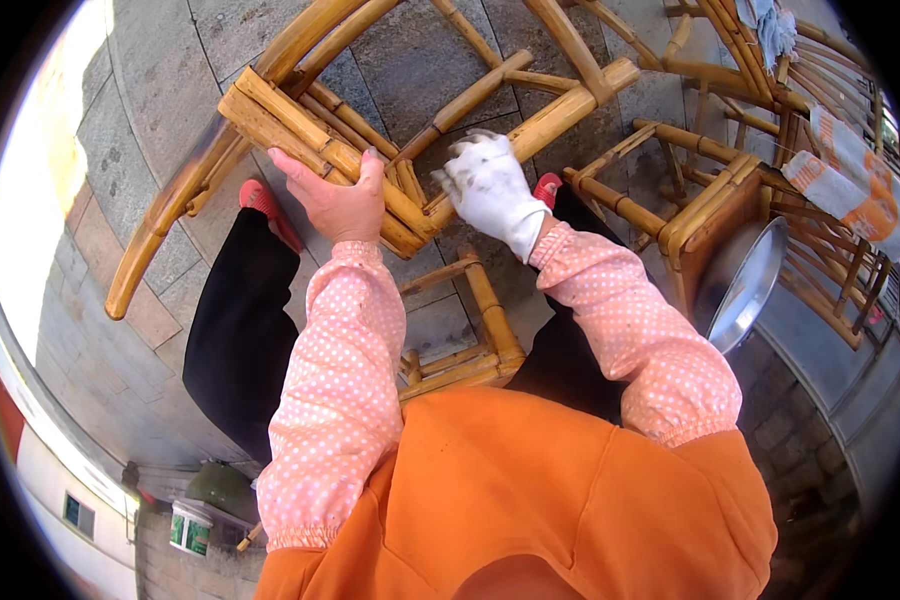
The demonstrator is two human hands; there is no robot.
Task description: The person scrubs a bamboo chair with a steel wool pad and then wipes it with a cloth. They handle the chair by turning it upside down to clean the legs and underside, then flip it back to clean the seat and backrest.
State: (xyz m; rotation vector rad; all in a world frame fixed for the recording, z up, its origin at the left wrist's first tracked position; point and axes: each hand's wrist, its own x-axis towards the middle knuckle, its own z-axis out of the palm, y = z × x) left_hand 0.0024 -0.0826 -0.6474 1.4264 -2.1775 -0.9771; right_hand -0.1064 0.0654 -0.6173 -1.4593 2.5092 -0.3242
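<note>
A bamboo chair frame [562,120] lies tipped in front of me, its poles spreading over the paving. My bare left hand [337,191] grips the doubled bamboo rails [300,131] at its near left side, thumb on top and fingers over the edge. My right hand [491,184], in a white glove with grey smudges, rests with curled fingers against the bamboo pole right of the corner; whether it grips the pole or something small under the fingers is hidden. A curved bamboo leg [150,225] sticks out to the left. Pink dotted sleeves cover both forearms.
Between my legs is a low bamboo stool [491,307]. At right stand a bamboo stool with a wooden seat [720,217], a metal basin [750,289], more bamboo furniture and an orange-and-white towel [855,180]. A white bucket [190,527] sits at the lower left.
</note>
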